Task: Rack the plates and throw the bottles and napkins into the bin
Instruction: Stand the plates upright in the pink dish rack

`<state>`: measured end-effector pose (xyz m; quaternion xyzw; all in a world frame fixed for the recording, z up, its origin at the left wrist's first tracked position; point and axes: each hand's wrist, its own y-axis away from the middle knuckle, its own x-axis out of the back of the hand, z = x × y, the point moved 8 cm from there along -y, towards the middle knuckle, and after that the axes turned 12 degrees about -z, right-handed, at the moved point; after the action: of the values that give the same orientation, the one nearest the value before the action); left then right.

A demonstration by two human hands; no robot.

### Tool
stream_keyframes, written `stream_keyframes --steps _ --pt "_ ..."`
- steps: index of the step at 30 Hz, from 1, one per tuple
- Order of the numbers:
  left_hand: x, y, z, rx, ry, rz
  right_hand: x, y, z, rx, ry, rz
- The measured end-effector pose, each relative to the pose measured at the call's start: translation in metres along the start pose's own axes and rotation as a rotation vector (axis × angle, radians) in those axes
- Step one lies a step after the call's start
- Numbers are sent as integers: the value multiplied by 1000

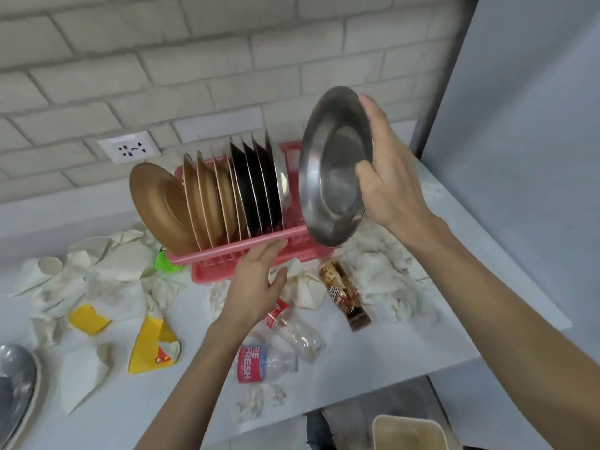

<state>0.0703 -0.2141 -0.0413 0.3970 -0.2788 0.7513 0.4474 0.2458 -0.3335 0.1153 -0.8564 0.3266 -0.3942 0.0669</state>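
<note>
The steel plate (331, 170) is gripped by the right hand (389, 180), thumb on its hollow face and fingers round its rim, and is held on edge just right of the racked plates (246, 180). The free end of the pink rack (227, 253) is judged to lie below and leftward. The left hand (256, 287), fingers straight, is set at the rack's front rim.

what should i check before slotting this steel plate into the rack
1. Right hand grips steel plate by its rim: ok.
2. Left hand open, fingertips at pink rack front rail: ok.
3. Steel plate on edge, roughly parallel to racked plates: ok.
4. Free slot at rack's right end: cannot tell, held plate hides it.
5. Brown bottle and napkins lie outside the rack: ok.
</note>
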Motion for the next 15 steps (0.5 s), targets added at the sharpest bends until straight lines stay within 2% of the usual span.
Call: stream_keyframes --steps 7,15 --pt "-13 -21 -22 -1 -85 -45 -37 -55 21 -7 73 -63" --pt "-15 -23 -39 -28 22 -24 -76 -85 35 -17 125 -120"
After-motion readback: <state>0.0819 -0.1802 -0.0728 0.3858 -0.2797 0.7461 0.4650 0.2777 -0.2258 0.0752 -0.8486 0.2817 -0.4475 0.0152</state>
